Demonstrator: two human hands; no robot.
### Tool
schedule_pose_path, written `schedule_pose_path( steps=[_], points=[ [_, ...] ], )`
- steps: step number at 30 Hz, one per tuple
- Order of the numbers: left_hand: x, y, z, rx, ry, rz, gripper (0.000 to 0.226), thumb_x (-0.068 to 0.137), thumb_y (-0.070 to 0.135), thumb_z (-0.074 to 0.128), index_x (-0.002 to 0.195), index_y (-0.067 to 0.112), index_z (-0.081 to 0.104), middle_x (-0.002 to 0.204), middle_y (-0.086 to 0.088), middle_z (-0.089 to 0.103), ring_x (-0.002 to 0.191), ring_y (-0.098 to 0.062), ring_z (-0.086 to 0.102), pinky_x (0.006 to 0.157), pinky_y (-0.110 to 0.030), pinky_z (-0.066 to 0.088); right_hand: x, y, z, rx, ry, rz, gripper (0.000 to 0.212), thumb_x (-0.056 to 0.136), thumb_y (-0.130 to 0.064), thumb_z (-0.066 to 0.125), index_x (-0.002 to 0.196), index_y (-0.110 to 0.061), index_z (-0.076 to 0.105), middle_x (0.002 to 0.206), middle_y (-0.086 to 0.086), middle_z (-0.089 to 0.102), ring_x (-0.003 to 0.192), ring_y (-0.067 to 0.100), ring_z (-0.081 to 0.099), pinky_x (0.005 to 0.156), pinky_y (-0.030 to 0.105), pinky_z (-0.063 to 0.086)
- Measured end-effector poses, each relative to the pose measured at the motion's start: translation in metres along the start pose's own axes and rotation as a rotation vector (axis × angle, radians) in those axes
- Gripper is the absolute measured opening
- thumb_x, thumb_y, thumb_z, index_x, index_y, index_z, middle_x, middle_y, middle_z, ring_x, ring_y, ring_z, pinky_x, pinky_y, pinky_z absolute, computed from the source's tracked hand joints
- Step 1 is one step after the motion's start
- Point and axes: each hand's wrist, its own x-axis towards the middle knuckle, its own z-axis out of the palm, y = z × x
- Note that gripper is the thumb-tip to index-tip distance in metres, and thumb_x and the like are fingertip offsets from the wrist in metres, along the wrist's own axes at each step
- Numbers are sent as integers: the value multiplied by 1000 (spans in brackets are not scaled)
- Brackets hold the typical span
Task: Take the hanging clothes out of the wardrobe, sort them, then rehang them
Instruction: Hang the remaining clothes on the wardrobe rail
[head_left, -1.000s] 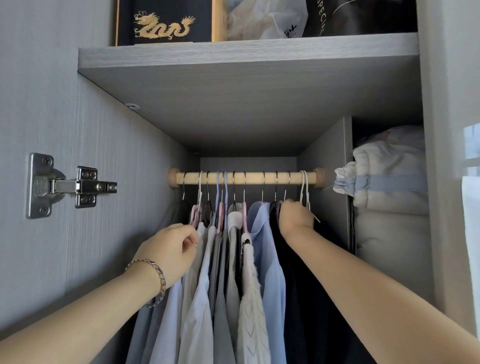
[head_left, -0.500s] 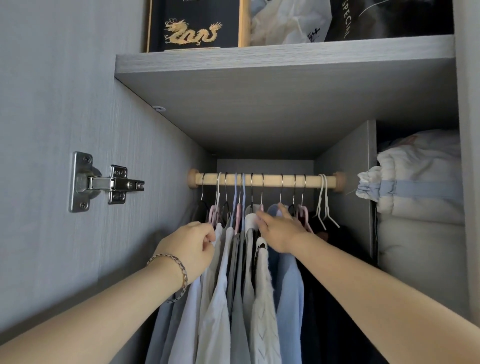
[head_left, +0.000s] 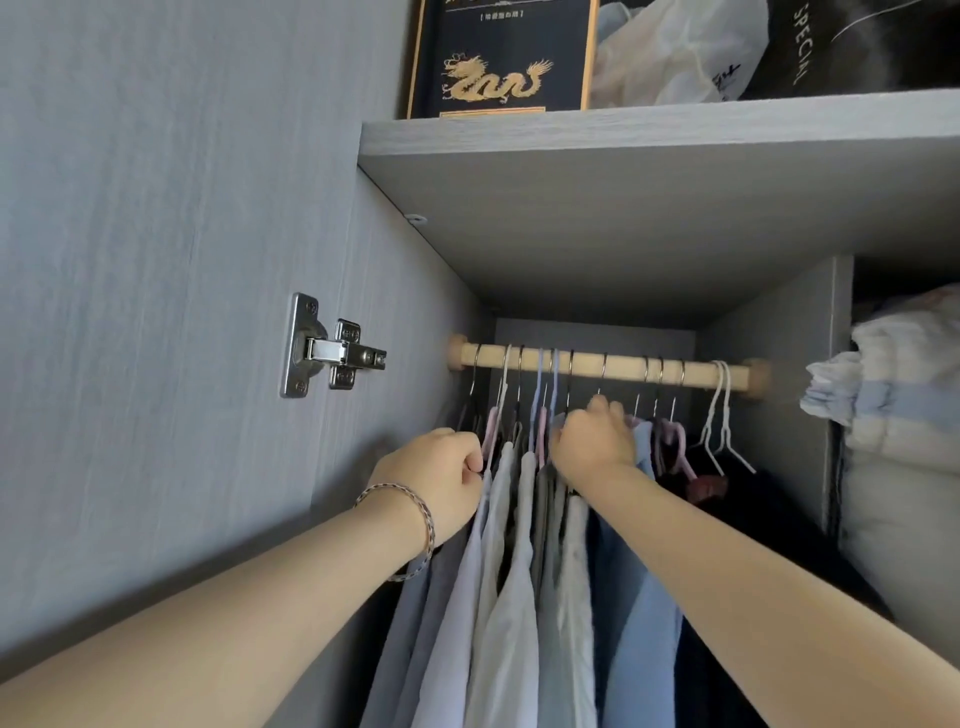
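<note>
Removal stage, centre frame: left hand (head_left: 441, 478) pinches a pale shirt (head_left: 462, 597) at the shoulder, right hand (head_left: 592, 441) curled, apparently round hangers (head_left: 538, 410), among clothes (head_left: 561, 597) hanging from the rail (head_left: 623, 366). Next, likely, lifting hooks clear.

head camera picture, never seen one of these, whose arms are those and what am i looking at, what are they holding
No machine here: the one camera sits on a person's head, looking forward and down, so both arms are that person's own. You are looking into a wardrobe. A wooden rail carries the hanging clothes, pale shirts with dark ones to the right, plus empty white hangers. The left hand, bracelet on its wrist, grips the top of a pale shirt; the right hand is curled round hanger necks in the middle. The shelf above holds a black box with a gold dragon.
</note>
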Motion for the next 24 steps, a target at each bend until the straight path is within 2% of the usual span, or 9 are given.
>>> schedule_pose_path(
  steps=[2, 4, 8, 11, 14, 17, 21, 22, 24],
  points=[
    [1, 2, 2, -1, -7, 5, 22, 91, 14, 41, 99, 23, 60, 95, 13, 50, 85, -12, 52, 77, -26, 48, 3, -8, 1, 44, -120, -25, 38, 98, -19, 39, 133, -6, 45, 132, 15, 48, 123, 30, 45, 102, 37, 39],
    [2, 3, 4, -1, -15, 9, 22, 91, 14, 41, 99, 22, 60, 96, 12, 51, 84, -12, 52, 76, -27, 47, 4, -10, 0, 77, -155, -9, 41, 96, -9, 39, 137, -5, 36, 131, 16, 50, 121, 31, 50, 96, 38, 44],
    [3, 3, 10, -2, -38, 5, 21, 92, 14, 42, 99, 22, 60, 95, 12, 50, 80, -11, 49, 70, -24, 43, 6, 1, 3, 90, -110, 111, 33, 94, 1, 39, 125, -1, 49, 129, 16, 52, 118, 30, 53, 85, 35, 47],
    [3, 3, 13, -3, -52, 12, 21, 92, 15, 42, 100, 22, 60, 94, 12, 49, 80, -11, 47, 70, -23, 40, 4, 9, 2, 12, -100, 102, 31, 92, 0, 43, 122, -1, 51, 129, 16, 52, 116, 29, 54, 75, 30, 41],
    [4, 3, 10, 12, -40, 14, 20, 92, 15, 42, 100, 22, 60, 94, 12, 50, 80, -10, 49, 69, -23, 42, 3, -2, 3, -21, -5, 3, 32, 92, -6, 45, 123, -4, 53, 129, 15, 42, 118, 31, 47, 89, 36, 45],
    [5, 0, 4, 45, 5, -15, 20, 92, 16, 42, 99, 22, 59, 92, 11, 51, 80, -12, 52, 72, -26, 46, 7, -25, 15, 196, -25, -43, 37, 97, -17, 39, 131, -1, 44, 126, 17, 51, 113, 31, 55, 92, 36, 46],
    [3, -3, -2, 83, 9, -52, 19, 92, 14, 42, 98, 22, 59, 98, 7, 59, 89, -15, 58, 76, -28, 49, 20, -35, 27, 375, -174, 154, 48, 97, -16, 40, 140, 0, 28, 132, 18, 48, 120, 30, 50, 94, 33, 44],
    [2, -2, -3, 82, 3, -55, 19, 91, 14, 42, 98, 21, 59, 99, 6, 60, 89, -16, 59, 76, -29, 50, 23, -33, 29, 406, -226, 209, 49, 97, -19, 39, 141, -1, 28, 133, 17, 47, 118, 30, 48, 94, 33, 43],
    [1, -2, -4, 80, 0, -57, 19, 91, 14, 43, 97, 21, 59, 99, 6, 60, 89, -16, 59, 76, -29, 51, 25, -30, 31, 625, -320, 303, 49, 97, -25, 41, 139, -2, 34, 125, 15, 52, 101, 26, 54, 90, 32, 46]
  ],
)
